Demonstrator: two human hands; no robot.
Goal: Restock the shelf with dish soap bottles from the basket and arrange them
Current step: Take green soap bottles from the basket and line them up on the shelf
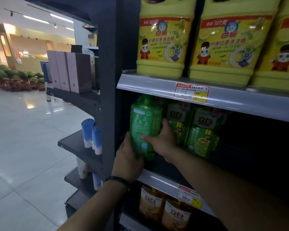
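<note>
Nearest are 2 forearms reaching in from the bottom edge, the left one wearing 1 dark wristband (118,179). The left hand (128,157) cups the lower left corner of 1 green dish soap bottle (145,124), fingers curled round its base. The right hand (163,141) clasps the bottle's right side, thumb laid across the front. Both hands are on it probably because the bottle is bulky and needs steering into a tight corner slot.

The bottle stands roughly upright at the far left end of the middle shelf (157,178), just beside the dark upright post (107,97). I cannot tell whether its base already rests on the board. Its back label faces outward, so it likely needs turning to match its neighbours. Just beside it, 2 shelved green bottles (203,130) show their front labels (any further ones behind are lost in shadow). The basket is not in view.

Below, 2 amber bottles (150,202) face front on the lower shelf. Above, 3 yellow jugs (162,39) line the top shelf, the third cut off by the frame. There are 2 price tags (191,92), 1 on each grey rail, each marking the product above it.

To the left, the end rack holds at least 2 blue-and-white tubes (88,132) standing on their caps and, higher up, 3 pinkish boxes (78,72) in a row. Farthest off, 1 heap of green round produce (15,75) lies on the shiny floor.
</note>
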